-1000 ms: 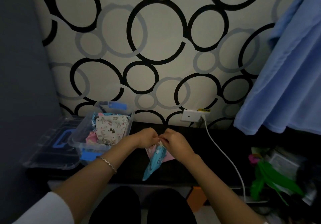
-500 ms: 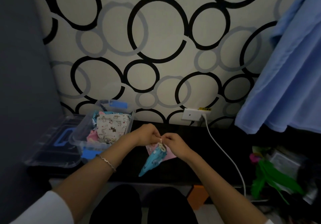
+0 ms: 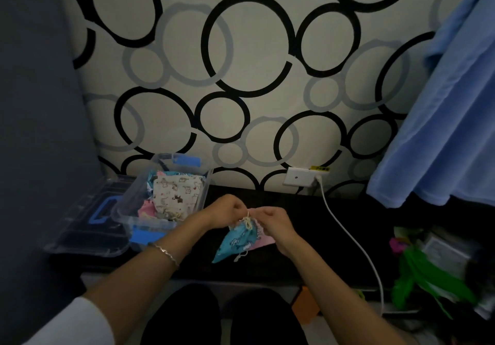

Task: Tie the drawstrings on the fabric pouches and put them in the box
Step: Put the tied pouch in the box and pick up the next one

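— Where's the blue pouch [image 3: 237, 241]?
— Just right of the box [image 3: 126, 210]. The left hand [image 3: 227, 212] and right hand [image 3: 276, 223] curl their fingers, pinching its drawstring [image 3: 247, 221].
— Others?
— Printed pouches [image 3: 176, 194] lie inside the box.

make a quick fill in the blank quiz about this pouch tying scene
1. The left hand and right hand pinch the drawstring of a ____ pouch.
2. The clear box sits to the hands' ____.
3. A ____ cable runs from the wall socket.
Answers: blue; left; white
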Motion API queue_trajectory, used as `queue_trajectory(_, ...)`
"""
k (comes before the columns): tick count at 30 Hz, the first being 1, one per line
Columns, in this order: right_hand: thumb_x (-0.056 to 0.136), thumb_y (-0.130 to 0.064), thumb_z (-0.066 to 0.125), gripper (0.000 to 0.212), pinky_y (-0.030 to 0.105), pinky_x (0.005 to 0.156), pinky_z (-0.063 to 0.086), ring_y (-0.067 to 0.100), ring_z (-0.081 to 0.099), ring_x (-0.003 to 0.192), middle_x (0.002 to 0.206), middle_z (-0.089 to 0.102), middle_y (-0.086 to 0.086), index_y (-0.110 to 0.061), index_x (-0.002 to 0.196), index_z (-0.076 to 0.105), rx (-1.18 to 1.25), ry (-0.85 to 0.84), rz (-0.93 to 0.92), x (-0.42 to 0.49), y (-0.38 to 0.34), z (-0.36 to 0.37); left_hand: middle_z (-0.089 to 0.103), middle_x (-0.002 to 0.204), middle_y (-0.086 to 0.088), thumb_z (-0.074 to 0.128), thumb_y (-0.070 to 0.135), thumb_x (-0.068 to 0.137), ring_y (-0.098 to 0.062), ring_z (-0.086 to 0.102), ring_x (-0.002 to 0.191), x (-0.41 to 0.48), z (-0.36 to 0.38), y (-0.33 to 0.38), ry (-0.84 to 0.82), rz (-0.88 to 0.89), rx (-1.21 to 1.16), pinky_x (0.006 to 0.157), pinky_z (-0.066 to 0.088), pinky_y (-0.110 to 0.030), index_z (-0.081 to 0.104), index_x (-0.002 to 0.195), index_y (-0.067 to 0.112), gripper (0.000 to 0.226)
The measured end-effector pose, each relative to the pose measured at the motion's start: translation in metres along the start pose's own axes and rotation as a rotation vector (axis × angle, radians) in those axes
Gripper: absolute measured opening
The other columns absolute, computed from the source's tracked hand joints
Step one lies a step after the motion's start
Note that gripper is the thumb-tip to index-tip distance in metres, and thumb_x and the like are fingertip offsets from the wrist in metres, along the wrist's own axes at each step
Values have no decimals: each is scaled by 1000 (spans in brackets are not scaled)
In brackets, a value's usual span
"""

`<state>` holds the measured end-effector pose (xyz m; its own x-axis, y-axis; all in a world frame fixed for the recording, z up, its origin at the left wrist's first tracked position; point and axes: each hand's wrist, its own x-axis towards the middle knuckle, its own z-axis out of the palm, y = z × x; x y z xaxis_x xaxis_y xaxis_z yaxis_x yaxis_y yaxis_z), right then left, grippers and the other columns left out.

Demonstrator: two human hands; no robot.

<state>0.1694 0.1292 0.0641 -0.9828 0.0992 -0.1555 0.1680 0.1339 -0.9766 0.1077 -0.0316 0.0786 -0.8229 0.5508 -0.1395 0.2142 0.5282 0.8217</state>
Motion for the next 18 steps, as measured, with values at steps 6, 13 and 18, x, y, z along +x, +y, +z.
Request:
queue_trajectory(6,90,-14,66,12,21,70,56,15,69,81,86,74,8,-6,91,75,-154,136,-217,9,1,7,59,67,-3,54,19,96,-10,55,62,1,2,-1,0,-116,-348,75,48,-31,66,78,10,23)
queue_trajectory(13,92,-12,63,9,16,69,53,9,67,82,88,69,0,-12,96,72,-274,145,-298,10,0,6,58,68,-1,55,14,93,-9,53,64,-4,3,-2,-65,-197,-675,71,46,-24,66,88,8,14)
queue_trajectory(18,83,-8,72,9,13,61,43,4,53,67,78,62,0,-16,81,68,-418,237,-434,9,1,3,56,71,-1,59,17,92,-10,52,66,-5,7,-2,-50,-210,-733,70,45,-24,66,90,9,11)
